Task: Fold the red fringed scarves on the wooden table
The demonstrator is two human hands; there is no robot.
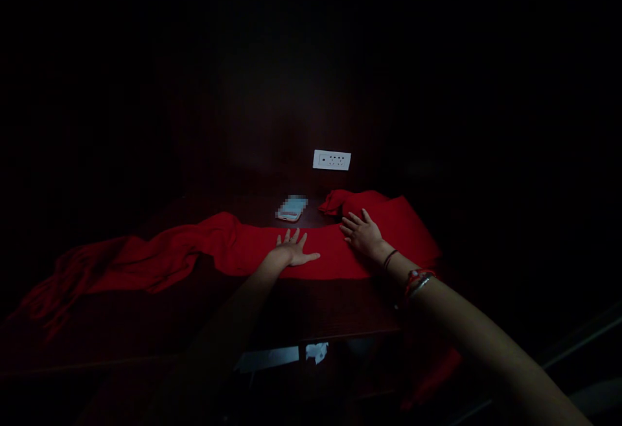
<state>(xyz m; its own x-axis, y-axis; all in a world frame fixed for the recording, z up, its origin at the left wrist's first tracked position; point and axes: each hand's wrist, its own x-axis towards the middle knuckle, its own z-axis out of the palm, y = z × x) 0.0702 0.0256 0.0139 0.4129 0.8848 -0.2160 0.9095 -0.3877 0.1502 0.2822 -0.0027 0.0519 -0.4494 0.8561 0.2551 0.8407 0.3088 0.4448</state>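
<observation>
A long red scarf (325, 257) lies across a dark wooden table, smooth in the middle and bunched toward the left, where its fringed end trails off. My left hand (294, 250) rests flat on the smooth stretch with its fingers spread. To the right, my right hand (362, 233) lies palm down on the cloth, fingers extended and slightly apart. Beside that hand the scarf is wider and loosely heaped. Part of the red cloth hangs below the table's front edge at the right. Bracelets circle my right wrist.
Behind the scarf lies a phone (291, 208) with a lit, blurred screen. A white socket panel (332, 160) is set in the dark wall. The table (330, 313) ends at a front edge, with a crumpled white item (317, 352) beneath. Deep shadow hides the surroundings.
</observation>
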